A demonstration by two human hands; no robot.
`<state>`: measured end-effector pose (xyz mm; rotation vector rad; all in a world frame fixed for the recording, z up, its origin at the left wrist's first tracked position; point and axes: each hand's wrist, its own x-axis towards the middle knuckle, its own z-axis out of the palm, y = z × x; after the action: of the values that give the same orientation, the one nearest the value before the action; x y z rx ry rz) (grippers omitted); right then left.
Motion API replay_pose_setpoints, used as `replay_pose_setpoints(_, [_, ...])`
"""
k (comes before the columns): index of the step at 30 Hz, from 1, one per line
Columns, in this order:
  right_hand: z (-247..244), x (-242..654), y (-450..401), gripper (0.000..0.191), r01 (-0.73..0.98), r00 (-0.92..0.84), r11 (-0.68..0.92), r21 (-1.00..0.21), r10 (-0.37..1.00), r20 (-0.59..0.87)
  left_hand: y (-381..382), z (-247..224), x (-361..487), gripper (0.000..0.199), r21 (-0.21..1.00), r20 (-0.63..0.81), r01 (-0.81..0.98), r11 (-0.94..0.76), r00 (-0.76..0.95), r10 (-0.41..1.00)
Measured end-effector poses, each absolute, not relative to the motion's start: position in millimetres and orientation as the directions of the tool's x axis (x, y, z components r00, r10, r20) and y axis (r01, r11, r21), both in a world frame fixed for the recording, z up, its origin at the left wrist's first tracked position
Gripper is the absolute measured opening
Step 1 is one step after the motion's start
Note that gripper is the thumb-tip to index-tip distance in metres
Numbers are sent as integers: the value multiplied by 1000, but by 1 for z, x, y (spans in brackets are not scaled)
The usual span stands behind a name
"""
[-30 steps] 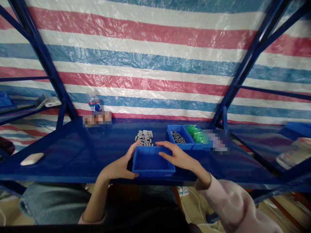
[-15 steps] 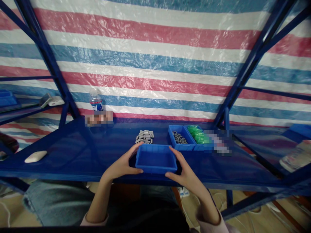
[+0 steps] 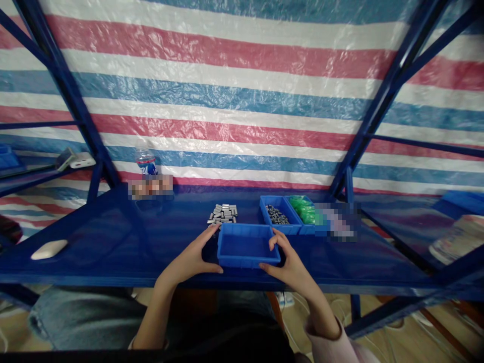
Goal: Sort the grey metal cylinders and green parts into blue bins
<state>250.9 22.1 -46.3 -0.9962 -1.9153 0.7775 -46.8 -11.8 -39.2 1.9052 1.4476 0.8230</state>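
An empty blue plastic bin (image 3: 247,261) stands at the front of the blue table between my hands. My right hand (image 3: 289,259) grips its right end, with fingers curled over the rim and the thumb at the front corner. At the left end, my left hand (image 3: 191,259) is spread, thumb and fingers apart; a small gap shows between it and the bin's wall. Just behind the bin lies a pile of small silvery metal cylinders (image 3: 226,213). To the right rear, a blue bin (image 3: 264,200) holds small dark metal parts (image 3: 277,215), beside another with green plastic packets (image 3: 302,209).
A white computer mouse (image 3: 49,249) lies on the table (image 3: 113,242) at left. A plastic bottle (image 3: 146,161) stands at the back left, near a blurred-out patch. Blue metal frame posts (image 3: 353,146) rise at both sides, before a striped plastic sheet (image 3: 227,101).
The bin has shifted slightly right. My left hand has come away from its left end, while my right fingers have curled over the right rim. The view has moved a little.
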Motion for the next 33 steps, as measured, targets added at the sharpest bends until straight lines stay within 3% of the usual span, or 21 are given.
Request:
replay_pose_setpoints(9, [-41, 258, 20, 36, 336, -352, 462, -821, 870, 345, -13, -40, -50, 85, 657, 181, 704, -268, 197, 964])
replay_pose_setpoints(13, [-43, 266, 20, 39, 347, -385, 461, -817, 864, 324, -16, -50, -59, 66, 600, 271, 760, -249, 99, 957])
replay_pose_setpoints(17, [-46, 270, 21, 55, 368, -406, 456, -811, 863, 301, -18, -57, -72, 43, 564, 413, 799, -208, -55, 909])
replay_pose_setpoints(22, [-46, 268, 21, 62, 379, -397, 450, -809, 868, 297, -20, -57, -78, 36, 542, 487, 828, -142, -172, 856])
replay_pose_setpoints(33, [-44, 267, 17, 60, 389, -390, 442, -808, 874, 290, -19, -22, -45, 38, 691, 588, 679, -248, -327, 740])
